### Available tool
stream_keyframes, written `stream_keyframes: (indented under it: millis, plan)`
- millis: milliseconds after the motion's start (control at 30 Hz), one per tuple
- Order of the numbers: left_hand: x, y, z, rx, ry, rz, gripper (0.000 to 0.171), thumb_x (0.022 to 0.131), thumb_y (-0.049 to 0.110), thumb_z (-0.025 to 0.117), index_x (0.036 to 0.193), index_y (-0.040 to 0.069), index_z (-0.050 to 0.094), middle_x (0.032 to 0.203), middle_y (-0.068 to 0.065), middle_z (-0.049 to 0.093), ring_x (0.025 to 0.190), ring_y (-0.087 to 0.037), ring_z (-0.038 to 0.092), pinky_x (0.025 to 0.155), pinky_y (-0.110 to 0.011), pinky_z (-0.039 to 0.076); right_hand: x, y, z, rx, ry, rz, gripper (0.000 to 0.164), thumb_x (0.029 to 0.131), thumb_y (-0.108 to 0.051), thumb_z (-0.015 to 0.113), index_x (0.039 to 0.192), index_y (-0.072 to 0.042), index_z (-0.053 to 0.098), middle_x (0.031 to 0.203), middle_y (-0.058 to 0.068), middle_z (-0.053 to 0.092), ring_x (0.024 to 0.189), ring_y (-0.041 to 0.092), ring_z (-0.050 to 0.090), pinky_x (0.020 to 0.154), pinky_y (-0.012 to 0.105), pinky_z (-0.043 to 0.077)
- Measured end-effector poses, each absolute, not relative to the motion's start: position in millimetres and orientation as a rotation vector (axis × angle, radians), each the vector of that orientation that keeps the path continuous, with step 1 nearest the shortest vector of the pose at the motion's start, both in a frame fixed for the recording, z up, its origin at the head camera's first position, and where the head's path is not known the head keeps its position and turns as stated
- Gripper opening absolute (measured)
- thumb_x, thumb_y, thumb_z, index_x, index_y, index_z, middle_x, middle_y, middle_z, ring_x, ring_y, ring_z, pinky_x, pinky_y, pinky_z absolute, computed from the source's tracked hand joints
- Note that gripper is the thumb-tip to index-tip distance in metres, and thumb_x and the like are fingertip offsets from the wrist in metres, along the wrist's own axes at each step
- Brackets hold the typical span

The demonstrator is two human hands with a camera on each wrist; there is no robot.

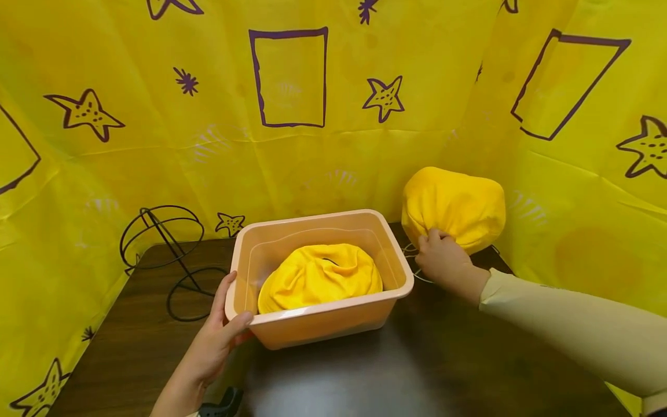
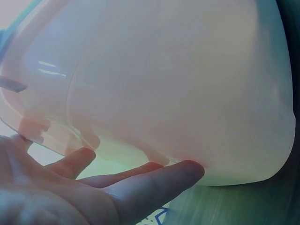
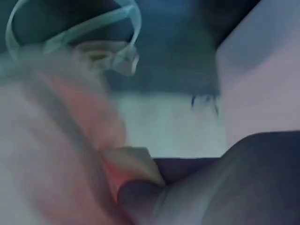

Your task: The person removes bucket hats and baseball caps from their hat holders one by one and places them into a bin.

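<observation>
On the table stands a peach-coloured plastic basin. My left hand grips its near left corner, thumb over the rim; in the left wrist view fingers lie along the outer wall. Inside the basin rests a crumpled yellow cloth item, rounded like a soft hat. To the right of the basin, my right hand pinches the gathered lower edge of a puffy yellow cloth hat. The right wrist view shows that cloth blurred beside the thumb. Whatever supports the hat underneath is hidden.
A black wire stand with ring-shaped ends leans at the table's left. Thin white loops lie below the yellow hat. Yellow sheeting with drawn stars encloses the dark wooden table at the back and sides.
</observation>
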State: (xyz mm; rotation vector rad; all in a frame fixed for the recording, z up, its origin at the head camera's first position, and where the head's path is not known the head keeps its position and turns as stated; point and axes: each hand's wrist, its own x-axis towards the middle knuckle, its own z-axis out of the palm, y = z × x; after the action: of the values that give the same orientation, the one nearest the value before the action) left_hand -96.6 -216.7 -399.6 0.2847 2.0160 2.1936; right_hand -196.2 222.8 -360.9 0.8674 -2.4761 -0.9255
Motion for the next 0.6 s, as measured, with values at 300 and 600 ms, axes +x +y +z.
stream_keyframes:
  millis: [300,600]
  plan:
    - [-98.1,-214.0,-401.1,0.27,1.998,2.205,0.08,0.101,0.009,0.056,0.158,0.028,0.004,0.159,-0.02,-0.002,0.131,-0.052,0.029,0.088,-0.05,0.049,-192.9,253.9,-398.9,0.907,-2.653,-0.375,0.027,0.079,0.004,0.07,0.064,-0.012,0.054,0.063,0.0,0.048,0.053,0.018,0.051,0.046,0.034,0.047]
    - [-97.3,-216.5,-401.5,0.283,1.99,2.237,0.078,0.101,0.006,0.054,0.158,0.027,0.005,0.158,-0.021,-0.001,0.128,-0.052,0.033,0.086,-0.045,0.051,-161.0,255.7,-319.5,0.962,-2.675,-0.232,0.036,0.073,0.009,0.069,0.063,-0.022,0.053,0.072,-0.002,0.039,0.054,0.014,0.043,0.046,0.03,0.042]
